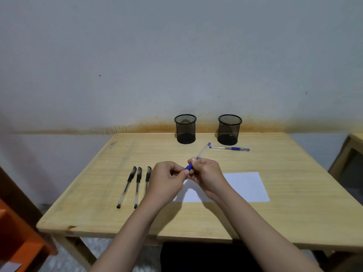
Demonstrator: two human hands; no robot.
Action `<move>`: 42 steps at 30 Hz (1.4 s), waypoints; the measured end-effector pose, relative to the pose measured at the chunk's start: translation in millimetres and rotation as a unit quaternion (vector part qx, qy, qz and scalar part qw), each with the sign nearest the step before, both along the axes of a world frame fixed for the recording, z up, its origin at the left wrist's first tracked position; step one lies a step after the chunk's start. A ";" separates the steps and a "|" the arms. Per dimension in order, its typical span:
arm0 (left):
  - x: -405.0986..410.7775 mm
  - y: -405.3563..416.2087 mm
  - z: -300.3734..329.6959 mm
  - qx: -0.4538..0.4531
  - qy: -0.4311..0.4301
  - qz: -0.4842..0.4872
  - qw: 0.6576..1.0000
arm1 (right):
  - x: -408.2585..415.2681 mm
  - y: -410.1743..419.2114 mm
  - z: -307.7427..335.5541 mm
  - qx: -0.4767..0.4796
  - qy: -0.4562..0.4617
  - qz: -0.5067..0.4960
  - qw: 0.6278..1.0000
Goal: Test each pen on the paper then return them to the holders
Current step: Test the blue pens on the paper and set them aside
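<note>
Pen (198,157), light, stiff and slick-barrelled, pinched by both hands, left hand (167,178) and right hand (206,173), at its rubber grip, tail toward 1 o'clock.

Dim, even indoor light with a cool grey cast. Soft shadows fall beneath the forearms onto the surface (294,203), so the source is perhaps overhead. No glare. Wide-angle bending shows at the edges, and the corners look slightly soft.
</note>
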State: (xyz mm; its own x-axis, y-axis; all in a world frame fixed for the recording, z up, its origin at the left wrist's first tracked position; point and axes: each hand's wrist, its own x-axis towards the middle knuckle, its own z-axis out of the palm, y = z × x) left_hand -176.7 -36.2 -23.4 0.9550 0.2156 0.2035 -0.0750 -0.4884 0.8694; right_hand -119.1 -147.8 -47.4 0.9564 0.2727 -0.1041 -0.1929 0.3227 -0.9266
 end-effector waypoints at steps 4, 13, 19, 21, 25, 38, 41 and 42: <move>-11.7 5.0 10.0 -0.012 0.020 -0.018 1.000 | 33.2 -9.5 7.0 0.091 0.098 -0.130 0.982; 44.2 39.8 1.0 0.065 -0.011 0.054 0.996 | 38.6 -37.7 -5.4 -0.050 0.068 -0.125 0.989; 93.6 45.5 -29.4 0.191 0.140 0.037 0.971 | 35.8 -42.0 -15.1 -0.087 0.019 -0.104 0.991; 99.3 43.0 -33.5 0.209 0.165 0.034 0.963 | 35.4 -42.8 -15.3 -0.101 0.009 -0.104 0.989; 104.5 45.2 -44.0 0.201 0.178 0.028 0.963 | 37.1 -43.2 -18.2 -0.127 -0.002 -0.109 0.986; 2.6 25.3 -70.3 0.266 0.023 -0.029 0.963 | 37.3 -16.7 -35.3 -0.071 -0.036 -0.043 0.996; -3.8 26.7 -84.5 0.314 0.060 -0.058 0.946 | 40.4 -15.3 -39.4 -0.074 -0.011 -0.038 0.996; -3.9 27.1 -87.6 0.321 0.072 -0.067 0.942 | 41.5 -15.0 -40.2 -0.072 -0.008 -0.035 0.997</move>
State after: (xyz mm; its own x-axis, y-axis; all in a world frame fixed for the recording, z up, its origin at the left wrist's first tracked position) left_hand -180.6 -9.0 -110.9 0.9925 -0.0323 0.1179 -0.0776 -0.9116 0.4037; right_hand -77.5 -162.7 -87.6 0.9743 0.1892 -0.1224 -0.1601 0.1992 -0.9668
